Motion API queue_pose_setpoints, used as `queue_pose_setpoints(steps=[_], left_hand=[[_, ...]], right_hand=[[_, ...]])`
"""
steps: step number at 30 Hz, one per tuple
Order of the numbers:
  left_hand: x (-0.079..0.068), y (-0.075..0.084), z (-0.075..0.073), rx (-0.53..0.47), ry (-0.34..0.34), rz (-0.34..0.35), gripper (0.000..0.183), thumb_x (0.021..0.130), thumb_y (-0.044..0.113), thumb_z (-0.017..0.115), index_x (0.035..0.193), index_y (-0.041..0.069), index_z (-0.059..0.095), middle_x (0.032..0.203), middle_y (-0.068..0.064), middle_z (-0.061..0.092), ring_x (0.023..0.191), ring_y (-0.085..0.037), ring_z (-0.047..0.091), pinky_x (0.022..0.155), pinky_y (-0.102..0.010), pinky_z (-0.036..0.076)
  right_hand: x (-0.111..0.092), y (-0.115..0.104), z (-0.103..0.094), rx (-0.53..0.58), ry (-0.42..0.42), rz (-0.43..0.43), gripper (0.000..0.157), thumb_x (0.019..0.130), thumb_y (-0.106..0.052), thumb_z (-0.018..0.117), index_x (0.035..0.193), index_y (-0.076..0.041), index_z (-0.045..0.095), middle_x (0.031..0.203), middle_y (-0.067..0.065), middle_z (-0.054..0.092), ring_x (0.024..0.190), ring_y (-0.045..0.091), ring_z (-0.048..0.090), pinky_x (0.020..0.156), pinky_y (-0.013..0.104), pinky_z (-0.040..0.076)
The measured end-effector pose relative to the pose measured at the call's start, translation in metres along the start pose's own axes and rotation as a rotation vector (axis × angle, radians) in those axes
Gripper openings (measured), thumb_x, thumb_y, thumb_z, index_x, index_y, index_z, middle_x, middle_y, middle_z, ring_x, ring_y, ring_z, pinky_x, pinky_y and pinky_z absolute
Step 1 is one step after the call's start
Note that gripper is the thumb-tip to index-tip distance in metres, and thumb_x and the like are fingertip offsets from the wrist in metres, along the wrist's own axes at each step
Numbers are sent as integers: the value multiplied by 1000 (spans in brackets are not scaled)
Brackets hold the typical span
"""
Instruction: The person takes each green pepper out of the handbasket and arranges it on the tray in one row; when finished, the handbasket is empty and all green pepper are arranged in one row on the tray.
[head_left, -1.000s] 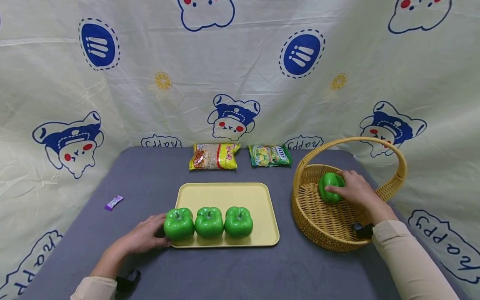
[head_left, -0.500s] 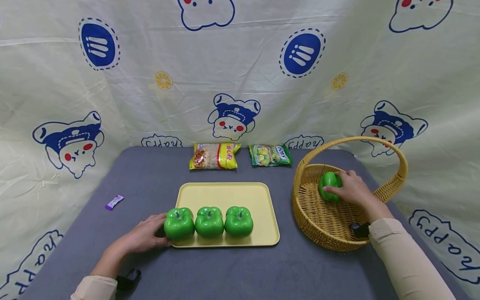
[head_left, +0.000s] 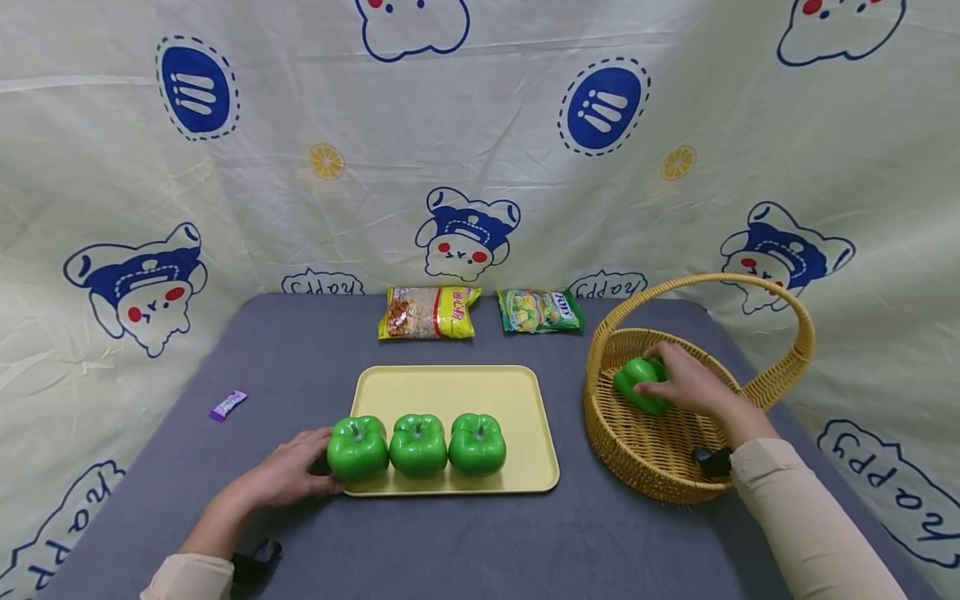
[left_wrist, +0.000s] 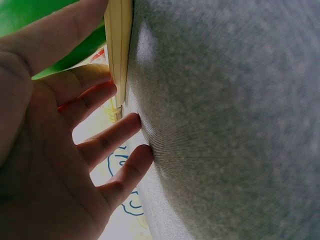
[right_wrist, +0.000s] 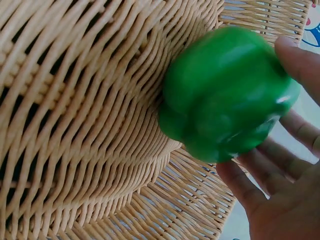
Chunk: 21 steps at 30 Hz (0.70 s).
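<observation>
Inside the wicker basket (head_left: 637, 475), my right hand (head_left: 693, 383) holds a green bell pepper (head_left: 637, 382) between thumb and fingers. In the right wrist view this bell pepper (right_wrist: 225, 95) lies tilted against the woven bottom, thumb at one side and fingertips at the other. Three more green bell peppers stand in a row along the front of the yellow tray (head_left: 457, 387). My left hand (head_left: 288, 468) rests beside the leftmost bell pepper (head_left: 357, 447). In the left wrist view its fingers (left_wrist: 125, 175) are spread, reaching the tray edge and the tabletop.
A yellow food packet (head_left: 429, 314) and a green one (head_left: 540, 312) lie at the table's back edge. A small purple wrapped sweet (head_left: 228, 405) is at the left. The basket's tall handle (head_left: 804, 333) arches over the right forearm. A printed curtain hangs behind.
My right hand has moved the bell pepper a little to the left inside the basket, and it now leans over more. The left hand and the peppers on the tray have stayed put.
</observation>
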<state>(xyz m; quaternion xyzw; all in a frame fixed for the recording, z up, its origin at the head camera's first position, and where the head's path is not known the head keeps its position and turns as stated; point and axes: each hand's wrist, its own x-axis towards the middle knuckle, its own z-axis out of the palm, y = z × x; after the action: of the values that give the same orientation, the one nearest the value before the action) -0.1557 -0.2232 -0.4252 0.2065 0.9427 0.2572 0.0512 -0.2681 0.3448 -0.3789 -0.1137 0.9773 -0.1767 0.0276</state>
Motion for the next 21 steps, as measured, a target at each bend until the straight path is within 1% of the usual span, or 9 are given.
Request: queue_pose_setpoints(steps=[3,6,9,11,15,17,21], left_hand=[[0,1,-1,1,-1,0,70,73,33,77,129,-2,52,129,-19,56,119,-42,48,92,-63,38],[0,1,-1,-1,-10,-6,70,74,33,77,129,-2,52,130,-20,55,120,-42,48,93,-64,37],[0,1,-1,-6,-19,-14,71,74,33,77,130,-2,51,131,-20,54,120,-42,47,94,-64,37],[0,1,-1,-7,-21,-18,71,74,33,77,130,-2,51,131,-20,54,121,-42,47,94,-64,37],[0,0,0,-8,-25,-21,71,74,34,77,130,-1,52,131,-20,54,121,-42,47,94,-63,37],[0,0,0,-9,-26,-21,71,74,35,76,130,-1,52,131,-19,54,121,-41,47,94,-63,37],[0,0,0,-9,-22,-17,71,74,35,76,130,-1,51,131,-19,54,120,-41,47,94,-64,37]], right_hand=[[0,1,2,-6,4,-68,65,83,-32,70,129,5,43,119,24,51,99,30,55,76,39,47],[-1,2,3,2,2,-142,64,83,-22,70,133,7,42,121,25,53,101,32,55,79,41,46],[-2,0,3,3,-16,-170,63,83,-17,69,135,5,41,121,25,52,102,32,54,81,42,46],[-2,-2,3,6,-29,-159,66,83,-22,70,136,3,41,121,24,51,102,31,53,81,43,45],[-1,-7,5,0,-39,-121,79,79,-40,73,137,3,40,124,26,47,103,32,52,81,44,46],[-1,-9,7,-16,-40,-99,84,78,-47,72,137,2,40,124,26,47,103,31,52,81,44,46],[1,-14,8,-61,-33,-62,86,77,-50,72,137,3,40,121,25,50,100,31,53,79,44,46]])
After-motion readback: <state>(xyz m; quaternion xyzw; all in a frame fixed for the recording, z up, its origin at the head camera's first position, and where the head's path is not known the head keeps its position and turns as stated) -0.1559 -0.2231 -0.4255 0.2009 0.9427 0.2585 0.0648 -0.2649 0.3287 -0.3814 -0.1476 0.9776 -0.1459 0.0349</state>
